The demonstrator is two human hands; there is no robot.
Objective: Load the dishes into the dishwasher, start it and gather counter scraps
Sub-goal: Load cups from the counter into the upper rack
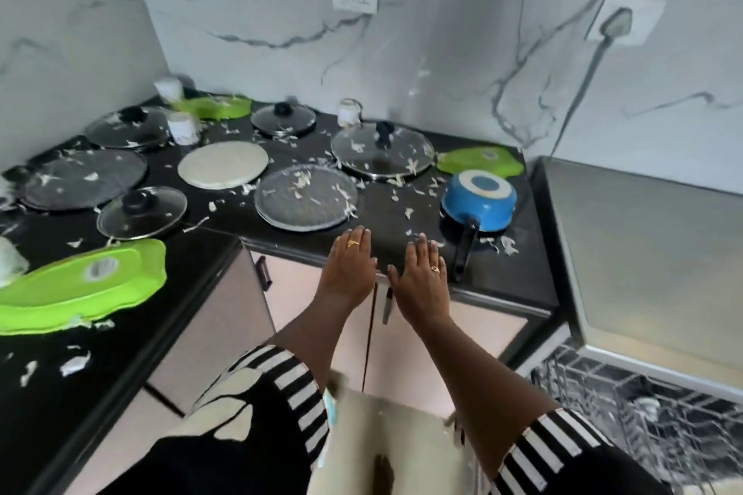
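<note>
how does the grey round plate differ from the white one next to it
The grey round plate is dark, the white round plate pale. The grey plate carries many scraps; the white plate looks almost bare. The grey plate lies nearer the front edge, the white plate further back. Both are round and lie flat on the black counter.

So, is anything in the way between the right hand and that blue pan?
Nothing visible. The right hand is spread flat at the black counter edge. The upturned blue pan sits just to its right, with only small white scraps lying between them.
</note>
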